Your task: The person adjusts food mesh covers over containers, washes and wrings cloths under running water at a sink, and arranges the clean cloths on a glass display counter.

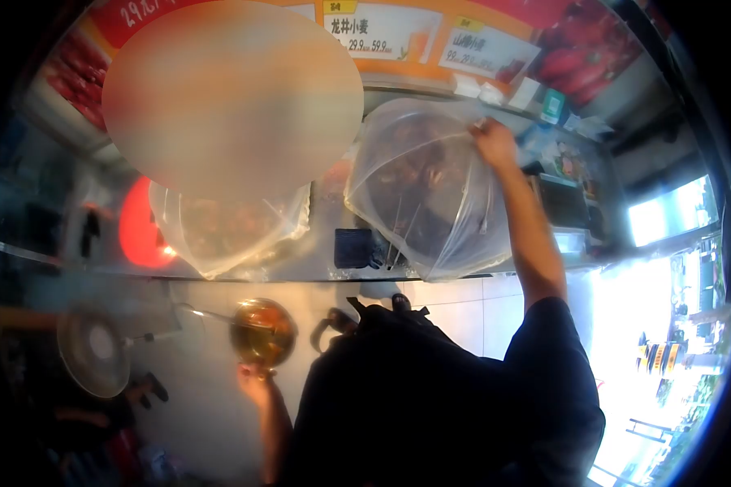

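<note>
At the stall counter (326, 213), R hand (494, 144) is up by the top-right edge of a see-thru domed cover (430, 187), fingers bent in w/ hardly any gap, seemingly pinching its fabric. Dark reddish stuff shows under the cover, too hazy to ID. L hand (256, 383) is down low, out over the floor (463, 312), fingers curled at the rim of a shiny amber bowl (264, 333); exact thumb position n/a, too blurry. Second cover (231, 231) sits to the left, well apart, w/ a small black item (353, 247) lying b/w the two. Step in hand, I'd guess: R hand working the cover's edge while L keeps the bowl ready. Next move prob. calls for a light, steady pull on the fabric, no snags, & the bowl kept level.
</note>
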`<control>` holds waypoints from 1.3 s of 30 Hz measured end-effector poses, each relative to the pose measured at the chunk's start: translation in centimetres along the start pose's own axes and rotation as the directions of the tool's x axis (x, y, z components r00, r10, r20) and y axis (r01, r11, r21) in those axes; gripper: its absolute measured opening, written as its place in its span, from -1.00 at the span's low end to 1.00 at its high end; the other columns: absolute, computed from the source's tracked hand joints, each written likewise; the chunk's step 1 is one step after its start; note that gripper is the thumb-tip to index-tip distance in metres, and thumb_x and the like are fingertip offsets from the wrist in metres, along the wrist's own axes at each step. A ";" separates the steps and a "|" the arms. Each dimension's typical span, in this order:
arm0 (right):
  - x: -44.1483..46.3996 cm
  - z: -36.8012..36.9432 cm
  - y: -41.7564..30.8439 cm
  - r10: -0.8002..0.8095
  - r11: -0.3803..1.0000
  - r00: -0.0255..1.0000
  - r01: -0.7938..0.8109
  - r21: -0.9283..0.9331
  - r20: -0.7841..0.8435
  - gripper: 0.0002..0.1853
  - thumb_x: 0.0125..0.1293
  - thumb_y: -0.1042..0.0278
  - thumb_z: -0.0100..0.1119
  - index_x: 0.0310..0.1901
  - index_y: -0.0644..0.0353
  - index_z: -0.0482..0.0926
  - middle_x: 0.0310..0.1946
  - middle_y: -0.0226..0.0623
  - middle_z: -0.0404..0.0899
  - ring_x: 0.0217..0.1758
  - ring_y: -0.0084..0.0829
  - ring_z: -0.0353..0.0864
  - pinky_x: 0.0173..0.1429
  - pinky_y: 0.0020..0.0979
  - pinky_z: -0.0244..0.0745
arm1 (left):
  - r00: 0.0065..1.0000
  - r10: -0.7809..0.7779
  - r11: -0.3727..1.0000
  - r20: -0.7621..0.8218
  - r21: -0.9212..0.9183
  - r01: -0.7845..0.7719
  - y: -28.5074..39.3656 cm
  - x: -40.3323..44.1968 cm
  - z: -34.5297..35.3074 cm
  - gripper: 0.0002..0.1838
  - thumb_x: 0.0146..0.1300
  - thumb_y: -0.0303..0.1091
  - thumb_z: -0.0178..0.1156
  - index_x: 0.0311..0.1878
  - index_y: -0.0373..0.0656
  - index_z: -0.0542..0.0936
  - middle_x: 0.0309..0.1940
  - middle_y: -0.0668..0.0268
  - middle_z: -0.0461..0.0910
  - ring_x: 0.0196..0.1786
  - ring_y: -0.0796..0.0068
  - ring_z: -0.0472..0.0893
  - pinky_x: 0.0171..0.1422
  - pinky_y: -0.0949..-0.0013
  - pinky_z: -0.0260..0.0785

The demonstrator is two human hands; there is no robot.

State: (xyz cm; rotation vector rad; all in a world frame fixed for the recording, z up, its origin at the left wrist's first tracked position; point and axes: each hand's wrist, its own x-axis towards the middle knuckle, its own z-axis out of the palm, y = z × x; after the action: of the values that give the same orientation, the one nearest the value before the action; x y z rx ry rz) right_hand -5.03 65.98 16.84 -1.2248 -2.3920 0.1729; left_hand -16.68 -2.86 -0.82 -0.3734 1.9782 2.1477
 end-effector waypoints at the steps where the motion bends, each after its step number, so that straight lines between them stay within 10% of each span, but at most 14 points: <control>1: 0.3 0.7 0.0 0.037 0.999 0.999 -0.036 -0.012 0.022 -0.59 0.33 -0.02 0.23 -0.18 0.25 0.62 -0.19 0.08 0.70 -0.05 0.15 0.66 0.06 0.06 0.51 | 1.000 0.002 1.000 -0.007 0.000 -0.002 -0.3 -0.7 0.1 -0.69 0.20 -0.20 0.37 -0.27 -0.10 0.41 -0.52 0.35 0.44 -0.56 0.56 0.41 -0.47 0.47 0.35; 25: 2.9 1.2 5.3 0.172 0.985 0.970 -0.172 -0.011 0.174 -0.18 0.17 -0.47 0.20 0.27 0.02 0.61 0.13 0.03 0.67 0.25 -0.01 0.62 0.31 -0.11 0.48 | 1.000 0.031 0.995 -0.002 -0.093 -0.031 -1.3 -3.1 3.9 -0.81 0.26 -0.37 0.27 -0.26 -0.05 0.40 -0.43 0.35 0.49 -0.47 0.54 0.44 -0.44 0.43 0.34; 33: 2.3 1.0 5.6 0.178 0.984 0.974 -0.179 -0.008 0.140 -0.21 0.18 -0.47 0.19 0.27 -0.04 0.62 0.07 0.01 0.70 0.21 -0.02 0.64 0.28 -0.12 0.50 | 1.000 0.028 0.999 -0.002 -0.022 -0.028 -1.6 -2.6 4.3 -0.72 0.25 -0.23 0.35 -0.30 -0.10 0.42 -0.53 0.38 0.44 -0.53 0.55 0.43 -0.44 0.41 0.37; 39: 2.7 3.6 6.7 0.028 1.000 0.992 -0.028 -0.006 0.122 -0.32 0.18 -0.36 0.28 0.15 0.02 0.66 -0.17 -0.11 0.77 -0.03 -0.10 0.75 0.08 -0.16 0.55 | 0.990 0.002 0.997 0.139 -0.076 0.009 -4.3 -0.2 6.0 -0.79 0.28 -0.49 0.19 -0.33 0.02 0.35 -0.40 0.30 0.57 -0.48 0.47 0.55 -0.48 0.39 0.46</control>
State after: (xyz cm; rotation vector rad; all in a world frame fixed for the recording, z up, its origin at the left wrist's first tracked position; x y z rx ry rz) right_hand -3.03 72.48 12.46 -1.2840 -2.4808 0.2587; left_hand -15.41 3.52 -4.39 -0.2312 1.8229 2.1879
